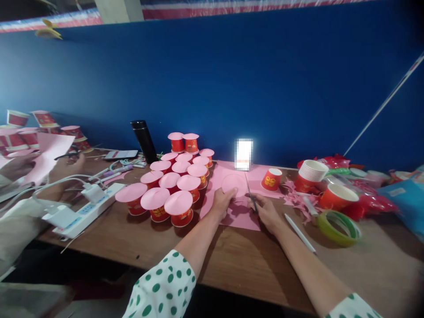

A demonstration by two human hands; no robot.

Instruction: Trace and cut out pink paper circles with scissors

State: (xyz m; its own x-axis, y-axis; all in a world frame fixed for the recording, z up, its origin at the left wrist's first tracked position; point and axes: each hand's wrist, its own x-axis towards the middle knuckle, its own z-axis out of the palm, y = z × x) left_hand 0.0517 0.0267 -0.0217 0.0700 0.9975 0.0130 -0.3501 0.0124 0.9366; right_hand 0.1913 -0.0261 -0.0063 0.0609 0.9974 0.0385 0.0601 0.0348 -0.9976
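Note:
My left hand (224, 202) pinches a round piece of pink paper (232, 182), its thumb lying on top of the near edge. In my right hand (265, 210) is a pair of scissors (252, 201), the blades pointing away from me just right of the paper circle. Beneath both hands lies a larger pink sheet (243, 223) on the wooden table. Left of my hands stand several red paper cups (181, 217), upside down, each topped with a pink paper disc (178, 202). A single red cup (271, 180), also inverted, stands beyond my right hand.
Pink scraps (294, 196), stacked cups (311, 172), a white pen (300, 232) and green tape (339, 227) lie rightward. A black bottle (144, 141) and power strip (92, 212) are leftward. At far left a co-worker's hands (68, 170) hold scissors and pink paper. A blue panel (205, 79) rises behind.

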